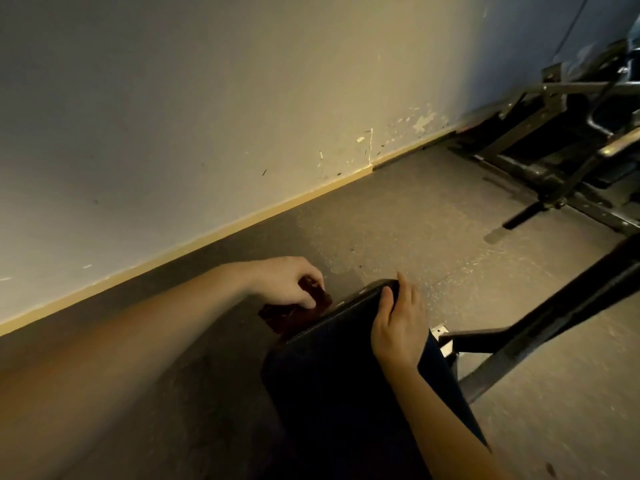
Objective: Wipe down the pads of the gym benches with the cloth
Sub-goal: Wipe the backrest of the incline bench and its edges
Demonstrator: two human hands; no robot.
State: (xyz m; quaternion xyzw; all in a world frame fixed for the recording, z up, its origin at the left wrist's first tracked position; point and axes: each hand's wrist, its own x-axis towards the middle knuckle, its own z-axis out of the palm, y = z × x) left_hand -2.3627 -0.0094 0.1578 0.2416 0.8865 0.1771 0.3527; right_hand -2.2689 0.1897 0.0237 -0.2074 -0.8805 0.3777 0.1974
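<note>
Dark red cloth (pixel 294 311) is being gripped in the curled left hand (pixel 287 284) against the far-left edge of the bench pad (pixel 329 368), while its far-right corner is being clasped between thumb and fingers by the right hand (pixel 398 327), likely bracing the pad against wipe pressure.
</note>
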